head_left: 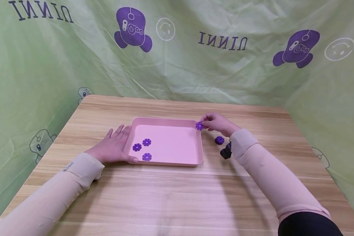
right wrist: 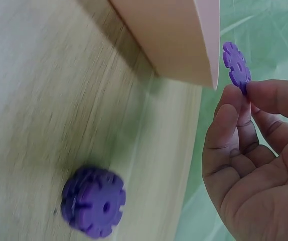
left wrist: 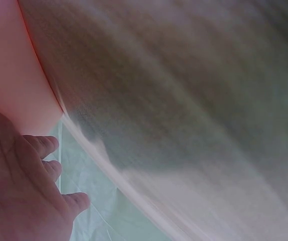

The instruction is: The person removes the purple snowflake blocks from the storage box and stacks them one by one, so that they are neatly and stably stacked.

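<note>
Bears, on the wrinkled pale green cloth backdrop (head_left: 177,72) in the head view, large dark purple capitals at upper left (head_left: 41,11) and again right of centre (head_left: 222,41). Reads both times, left to right, as "INNIU" with each N reversed, so seems mirrored. Carries, on the pale cream fabric left sleeve (head_left: 44,193) near the cuff, small dark lettering (head_left: 68,166), too tiny to make out surely.
</note>
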{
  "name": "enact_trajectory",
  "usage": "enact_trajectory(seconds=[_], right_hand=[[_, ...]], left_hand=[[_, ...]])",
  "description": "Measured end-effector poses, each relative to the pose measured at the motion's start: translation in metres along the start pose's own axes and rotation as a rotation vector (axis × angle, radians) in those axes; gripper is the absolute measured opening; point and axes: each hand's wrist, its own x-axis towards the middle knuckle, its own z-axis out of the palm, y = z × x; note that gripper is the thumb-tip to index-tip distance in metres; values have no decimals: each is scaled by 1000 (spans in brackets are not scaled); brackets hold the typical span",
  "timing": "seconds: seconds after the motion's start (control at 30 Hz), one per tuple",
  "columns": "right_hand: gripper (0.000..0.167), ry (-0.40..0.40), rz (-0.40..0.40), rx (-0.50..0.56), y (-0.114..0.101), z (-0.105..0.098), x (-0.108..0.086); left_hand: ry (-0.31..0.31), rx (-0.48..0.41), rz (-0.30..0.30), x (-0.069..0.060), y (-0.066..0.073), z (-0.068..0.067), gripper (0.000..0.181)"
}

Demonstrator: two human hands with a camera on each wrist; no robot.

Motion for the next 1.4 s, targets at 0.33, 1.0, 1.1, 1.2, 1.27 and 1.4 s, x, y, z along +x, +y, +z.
enact_trajectory(seconds=[0.33, 1.0, 1.1, 1.2, 1.27, 1.4], right_hand=[[21, 16, -8, 0, 13, -16, -10], [20, -11, 56, -6, 42, -42, -31], [20, -19, 65, -6, 45, -44, -33], [21, -16, 84, -12, 50, -45, -34], [21, -15, 90, -26, 53, -46, -35], [21, -23, 86, -33, 56, -47, -37]], left_hand=[[-1, -2, -3, 1, -1, -1, 143], [-2, 0, -1, 0, 0, 0, 142], [0, -9, 2, 0, 0, 0, 142], [1, -15, 4, 0, 0, 0, 141], [1, -14, 4, 0, 0, 0, 141], [-5, -9, 1, 0, -1, 0, 141]])
